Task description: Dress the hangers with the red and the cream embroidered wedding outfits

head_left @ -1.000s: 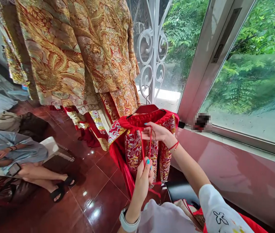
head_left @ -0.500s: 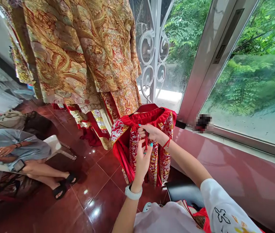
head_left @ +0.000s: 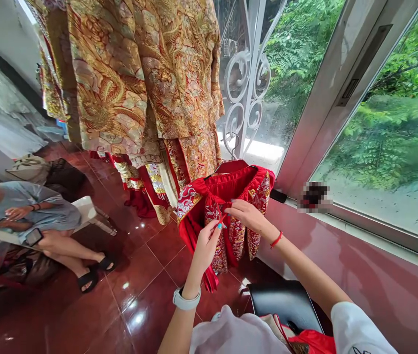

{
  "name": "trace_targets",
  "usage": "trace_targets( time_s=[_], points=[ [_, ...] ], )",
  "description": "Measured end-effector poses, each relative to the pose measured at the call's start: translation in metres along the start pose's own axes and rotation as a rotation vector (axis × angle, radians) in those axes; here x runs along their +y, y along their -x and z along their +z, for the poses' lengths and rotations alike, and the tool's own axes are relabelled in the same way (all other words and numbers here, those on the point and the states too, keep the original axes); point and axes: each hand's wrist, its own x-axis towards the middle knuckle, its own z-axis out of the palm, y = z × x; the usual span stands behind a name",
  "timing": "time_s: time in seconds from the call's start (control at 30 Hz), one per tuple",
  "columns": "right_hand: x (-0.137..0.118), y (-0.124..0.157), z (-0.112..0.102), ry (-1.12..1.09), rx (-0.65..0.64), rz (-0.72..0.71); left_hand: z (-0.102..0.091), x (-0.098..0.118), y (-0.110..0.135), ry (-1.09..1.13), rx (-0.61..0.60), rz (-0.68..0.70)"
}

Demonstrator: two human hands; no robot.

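Observation:
A red skirt with gold and silver embroidered panels [head_left: 260, 191] hangs by its gathered waistband from a wire hanger [head_left: 235, 146]. At the front of the waist, my left hand [head_left: 206, 246] pinches a thin red cord [head_left: 221, 219] between thumb and finger. Just above and to the right, my right hand [head_left: 246, 215] is closed on the same cord, close to the waistband; its fingertips are partly hidden. The skirt's panels fall below both hands.
Gold embroidered garments [head_left: 179, 88] hang behind the skirt. A window [head_left: 386, 162] and sill lie to the right. A black seat [head_left: 286, 302] stands near me with red cloth beside it. To the left, a person [head_left: 46, 211] sits on a white chair [head_left: 83, 209].
My hands have moved slightly apart, the left lower and leftward, the right to the right, with the cord between them. The view has shifted a little left.

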Motion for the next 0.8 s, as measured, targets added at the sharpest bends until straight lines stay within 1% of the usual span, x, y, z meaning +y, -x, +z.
trace_targets(
  time_s=[0.1, 0.2, 0.27, 0.3, 0.33, 0.4, 0.43, 0.47, 0.53, 0.6, 0.63, 0.7, 0.73, 0.8],
  points=[
    [0.007, -0.012, 0.008, 0.023, -0.006, 0.001, 0.007, 0.001, -0.006, 0.009, -0.093, -0.013],
    [0.006, -0.023, 0.016, 0.121, -0.069, -0.046, 0.012, 0.007, -0.011, 0.009, -0.190, -0.014],
    [0.003, -0.028, 0.021, 0.169, -0.108, -0.033, 0.010, 0.012, -0.013, -0.011, -0.237, 0.003],
    [0.002, -0.030, 0.021, 0.176, -0.117, -0.015, 0.007, 0.013, -0.014, -0.047, -0.230, 0.029],
    [0.002, -0.032, 0.021, 0.166, -0.126, -0.002, 0.002, 0.014, -0.014, -0.107, -0.191, 0.068],
    [0.002, -0.034, 0.015, 0.091, -0.142, 0.001, -0.012, 0.014, -0.017, -0.275, -0.035, 0.164],
    [0.002, -0.035, 0.010, 0.023, -0.141, 0.004, -0.020, 0.013, -0.018, -0.363, 0.041, 0.206],
    [0.002, -0.036, 0.004, -0.062, -0.130, 0.016, -0.027, 0.013, -0.021, -0.441, 0.090, 0.244],
    [0.001, -0.038, -0.008, -0.254, -0.087, 0.074, -0.036, 0.012, -0.027, -0.536, 0.109, 0.330],
    [-0.002, -0.040, -0.019, -0.410, -0.063, 0.118, -0.036, 0.015, -0.037, -0.555, 0.095, 0.452],
    [-0.004, -0.042, -0.024, -0.452, -0.067, 0.118, -0.034, 0.018, -0.043, -0.547, 0.080, 0.516],
    [-0.008, -0.044, -0.031, -0.439, -0.091, 0.087, -0.027, 0.026, -0.059, -0.551, 0.011, 0.591],
    [-0.010, -0.045, -0.033, -0.392, -0.101, 0.064, -0.024, 0.032, -0.067, -0.580, -0.047, 0.591],
    [-0.014, -0.046, -0.036, -0.269, -0.105, 0.016, -0.019, 0.042, -0.082, -0.674, -0.157, 0.527]
  ],
)
